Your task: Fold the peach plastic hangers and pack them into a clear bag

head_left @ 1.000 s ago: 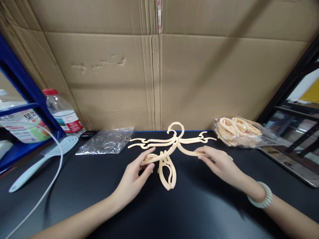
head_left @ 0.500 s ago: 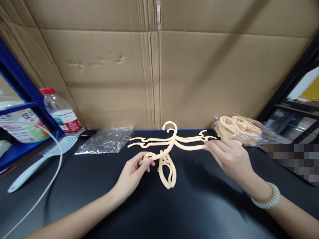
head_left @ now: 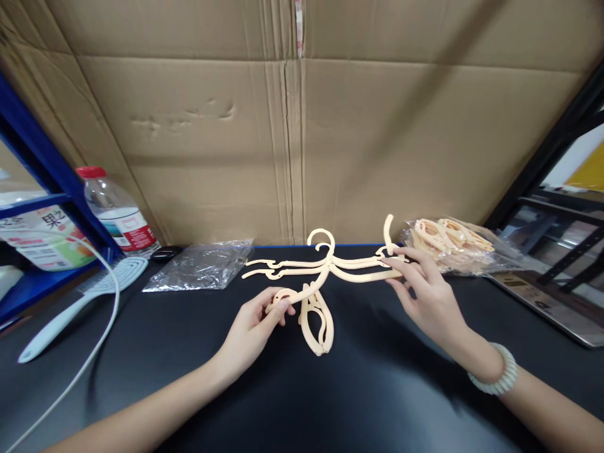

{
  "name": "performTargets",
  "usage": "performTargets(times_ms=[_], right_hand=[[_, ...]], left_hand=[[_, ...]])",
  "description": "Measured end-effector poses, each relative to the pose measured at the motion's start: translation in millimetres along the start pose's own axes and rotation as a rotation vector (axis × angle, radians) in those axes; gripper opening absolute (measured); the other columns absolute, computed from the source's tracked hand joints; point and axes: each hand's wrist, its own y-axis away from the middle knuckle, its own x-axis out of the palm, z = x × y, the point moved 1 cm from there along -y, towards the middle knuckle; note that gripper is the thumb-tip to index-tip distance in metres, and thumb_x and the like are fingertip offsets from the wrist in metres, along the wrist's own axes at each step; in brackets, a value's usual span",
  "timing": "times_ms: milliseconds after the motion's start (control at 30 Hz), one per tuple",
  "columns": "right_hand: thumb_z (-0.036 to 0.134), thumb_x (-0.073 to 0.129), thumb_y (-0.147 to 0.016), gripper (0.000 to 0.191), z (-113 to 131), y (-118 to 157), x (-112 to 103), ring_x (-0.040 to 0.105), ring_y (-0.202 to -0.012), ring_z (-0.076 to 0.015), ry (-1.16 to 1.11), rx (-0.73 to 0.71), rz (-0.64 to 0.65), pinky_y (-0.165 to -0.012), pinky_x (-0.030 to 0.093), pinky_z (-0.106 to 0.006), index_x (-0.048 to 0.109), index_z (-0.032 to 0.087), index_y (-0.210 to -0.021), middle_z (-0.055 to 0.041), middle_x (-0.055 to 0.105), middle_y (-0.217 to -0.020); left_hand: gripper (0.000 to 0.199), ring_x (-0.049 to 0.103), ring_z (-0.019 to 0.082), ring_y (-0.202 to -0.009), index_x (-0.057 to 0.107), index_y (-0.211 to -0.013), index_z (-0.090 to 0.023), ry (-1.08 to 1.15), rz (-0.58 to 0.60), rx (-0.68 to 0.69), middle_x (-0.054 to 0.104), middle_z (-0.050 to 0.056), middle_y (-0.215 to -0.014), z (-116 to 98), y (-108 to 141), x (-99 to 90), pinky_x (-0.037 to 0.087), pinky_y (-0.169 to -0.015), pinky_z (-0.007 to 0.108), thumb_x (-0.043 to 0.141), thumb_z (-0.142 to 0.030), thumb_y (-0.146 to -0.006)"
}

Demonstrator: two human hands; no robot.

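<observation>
A cream folding clothes hanger (head_left: 361,276) is held between my two hands, its arms spread apart. My left hand (head_left: 257,324) is closed on the rounded end of its left arm, thumb on top. At the other end, the fingers of my right hand (head_left: 427,289) pinch the right arm, and a short end piece (head_left: 389,234) points upward just past them. Behind it lie other unfolded hangers (head_left: 295,271), partly overlapped by the held one; which one the curved hook belongs to I cannot tell. Below the middle, a folded hanger (head_left: 317,327) rests on the black table (head_left: 302,402).
Bagged folded hangers (head_left: 443,242) lie at the back right, near a flat silver-edged device (head_left: 542,308). On the left are an emptied-looking clear plastic bag (head_left: 201,267), a pale hairbrush (head_left: 89,308), a white cable (head_left: 111,308) and a red-capped bottle (head_left: 117,214). Cardboard (head_left: 212,157) stands behind.
My right hand has shifted left and slightly inward along the hanger's right arm. The short end piece at that side now points up. My left hand has barely moved.
</observation>
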Motion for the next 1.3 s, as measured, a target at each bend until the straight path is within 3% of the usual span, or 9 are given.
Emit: performTargets(times_ms=[233, 333, 500, 600, 700, 933, 1100, 1200, 1300], right_hand=[[0.027, 0.065, -0.082, 0.052, -7, 1, 11, 0.058, -0.076, -0.0137, -0.655, 0.445, 0.068, -0.062, 0.062, -0.03, 0.047, 0.025, -0.131, -0.0092, 0.051, -0.122], [0.03, 0.065, -0.083, 0.052, -9, 2, 14, 0.059, -0.075, -0.0146, -0.758, 0.472, 0.127, -0.062, 0.061, -0.03, 0.049, 0.023, -0.132, -0.0085, 0.059, -0.11], [0.031, 0.062, -0.086, 0.031, -4, 2, 12, 0.064, -0.095, -0.0216, -0.701, 0.394, 0.161, -0.085, 0.056, -0.039, 0.062, 0.019, -0.115, -0.0099, 0.067, -0.106], [0.033, 0.06, -0.087, 0.026, -4, 0, 9, 0.064, -0.087, -0.0197, -0.698, 0.377, 0.146, -0.076, 0.056, -0.035, 0.065, 0.02, -0.109, -0.0093, 0.067, -0.106], [0.033, 0.059, -0.088, 0.022, -6, -3, 7, 0.059, -0.07, -0.0135, -0.752, 0.435, 0.09, -0.065, 0.052, -0.028, 0.066, 0.02, -0.104, -0.0051, 0.065, -0.092], [0.03, 0.069, -0.081, 0.024, 15, 2, 14, 0.055, -0.061, -0.0102, -1.213, 0.65, 0.061, -0.058, 0.049, -0.024, 0.052, 0.024, -0.097, 0.003, 0.06, -0.076], [0.028, 0.069, -0.082, 0.016, 46, 7, 11, 0.061, -0.075, -0.0125, -1.285, 0.56, 0.354, -0.071, 0.053, -0.026, 0.056, 0.02, -0.083, -0.001, 0.063, -0.084], [0.027, 0.063, -0.087, 0.011, 60, 9, 4, 0.062, -0.093, -0.0156, -1.265, 0.38, 0.596, -0.087, 0.052, -0.032, 0.064, 0.019, -0.094, -0.0059, 0.063, -0.101], [0.028, 0.055, -0.092, 0.027, 66, 10, -1, 0.061, -0.1, -0.0166, -1.229, 0.252, 0.754, -0.091, 0.051, -0.034, 0.062, 0.021, -0.117, -0.009, 0.057, -0.119]], left_hand=[[0.026, 0.053, 0.014, -0.066, 0.062, -0.092, -0.018, -0.007, 0.008, -0.003, 0.061, 0.001, -0.077, 1, 0, -0.1, 0.042, -0.067, 0.026, 0.05, -0.041, -0.091], [0.026, 0.053, 0.014, -0.065, 0.063, -0.09, -0.018, -0.007, -0.004, 0.006, 0.061, 0.001, -0.077, -1, 0, 0.4, 0.043, -0.066, 0.026, 0.051, -0.041, -0.09], [0.026, 0.053, 0.015, -0.065, 0.064, -0.085, -0.018, 0.021, -0.045, -0.012, 0.062, 0.001, -0.074, -6, 1, 0.3, 0.045, -0.064, 0.026, 0.055, -0.042, -0.086], [0.022, 0.053, 0.014, -0.065, 0.064, -0.082, -0.017, 0.061, -0.089, -0.027, 0.06, 0.0, -0.074, -6, 1, 0.3, 0.045, -0.064, 0.026, 0.063, -0.039, -0.081], [0.019, 0.054, 0.014, -0.069, 0.065, -0.08, -0.016, 0.161, -0.122, -0.041, 0.061, 0.001, -0.076, -4, 1, 1.7, 0.045, -0.065, 0.025, 0.068, -0.035, -0.078], [0.02, 0.058, 0.014, -0.076, 0.06, -0.075, -0.016, 0.352, -0.047, -0.061, 0.064, 0.001, -0.081, -10, 7, 10.5, 0.048, -0.072, 0.025, 0.07, -0.033, -0.079], [0.023, 0.054, 0.012, -0.06, 0.057, -0.077, -0.016, 0.358, 0.052, -0.064, 0.057, -0.002, -0.067, -19, 16, 20.5, 0.047, -0.063, 0.026, 0.067, -0.037, -0.081], [0.024, 0.056, 0.012, -0.06, 0.057, -0.08, -0.016, 0.398, 0.079, -0.051, 0.058, -0.001, -0.07, -19, 19, 24.5, 0.048, -0.062, 0.027, 0.067, -0.037, -0.081], [0.023, 0.056, 0.012, -0.059, 0.057, -0.08, -0.016, 0.399, 0.053, -0.039, 0.058, -0.001, -0.07, -19, 19, 25.1, 0.049, -0.061, 0.027, 0.067, -0.037, -0.082]])
